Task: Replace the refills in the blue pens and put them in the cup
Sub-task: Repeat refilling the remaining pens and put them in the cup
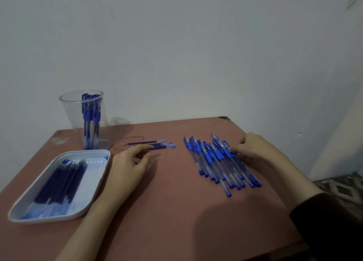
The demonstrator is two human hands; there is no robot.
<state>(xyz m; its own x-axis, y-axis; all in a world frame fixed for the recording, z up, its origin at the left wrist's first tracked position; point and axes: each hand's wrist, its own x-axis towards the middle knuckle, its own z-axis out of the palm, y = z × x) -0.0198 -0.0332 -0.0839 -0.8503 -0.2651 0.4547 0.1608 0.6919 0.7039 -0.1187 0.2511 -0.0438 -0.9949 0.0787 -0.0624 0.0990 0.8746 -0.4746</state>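
Right hand (253,150) pinches one capped pen in the blue pens (218,160) row by the table's (176,211) right edge; left hand (129,166) open, empty; cup (86,119) at far-left corner

One cup (84,119), one tray (94,184), two hands: left (129,168), right (253,150). Pens and refills too bunched to count.

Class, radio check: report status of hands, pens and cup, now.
Right hand picking at pen pile. Left hand open beside loose refills. Cup holds some pens. Nothing blocking.
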